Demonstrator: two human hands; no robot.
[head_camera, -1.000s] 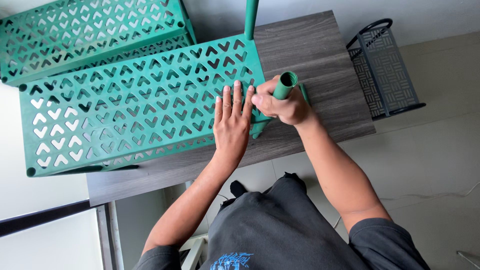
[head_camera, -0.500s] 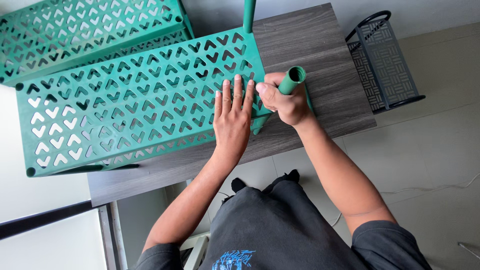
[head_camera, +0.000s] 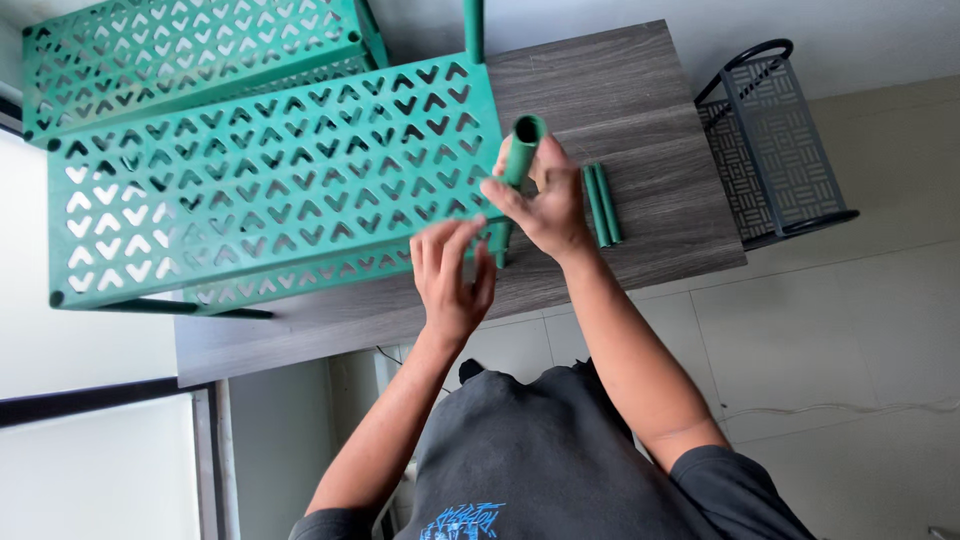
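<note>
Right hand (head_camera: 545, 200) closed around a hollow green tube (head_camera: 520, 150), fingers wrapped on its lower part, open end tilted up toward the camera. Tube stands at the near right corner of a green perforated shelf panel (head_camera: 260, 190) lying flat on a grey wood-grain tabletop (head_camera: 620, 90); whether the tube's lower end is seated in the panel corner cannot be told, hand covers it. Left hand (head_camera: 452, 275) raised just above the panel's near edge, fingers loosely spread and blurred, gripping nothing, close beside the right hand but not touching it. Two more green tubes (head_camera: 602, 205) lie side by side on the tabletop just right of the right hand. Second green perforated panel (head_camera: 190, 50) sits behind the first. Black wire mesh rack (head_camera: 775, 140) stands on the floor right of the tabletop.
</note>
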